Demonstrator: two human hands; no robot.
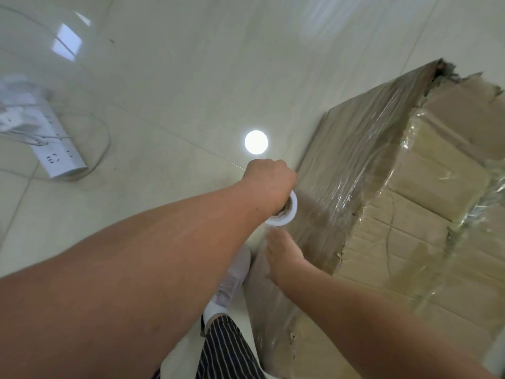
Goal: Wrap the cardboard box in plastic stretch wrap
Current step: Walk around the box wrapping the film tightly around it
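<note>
Closest to me are both bare forearms reaching out, left one filling the near-left of the view, with a striped trouser leg [226, 348] and a white shoe [233, 277] showing below between them. Left hand [269, 181] is clenched in a fist on the top end of the stretch wrap roll [285, 213], grip wrapped around what looks like the core, so only the white rim pokes out under the knuckles. Right hand [281, 258] sits just below it, fingers stretched out fairly flat against the film or the lower part of the roll; honestly can't tell if that grip is actually closed on anything. Roll is held upright right against the near-left corner of the cardboard box [426, 242], which sits on the tiled floor [191, 77] and takes up the right side of the scene. Progress-wise, I'd say we're partway: the left-facing side is already covered in shiny, wrinkled film, and some bands cross the top, but big patches of bare cardboard still show up there, and the far corner looks torn and uncovered. More passes needed, I reckon. Off at the far left there's a white power strip [58, 149] with cables, well apart from everything.
</note>
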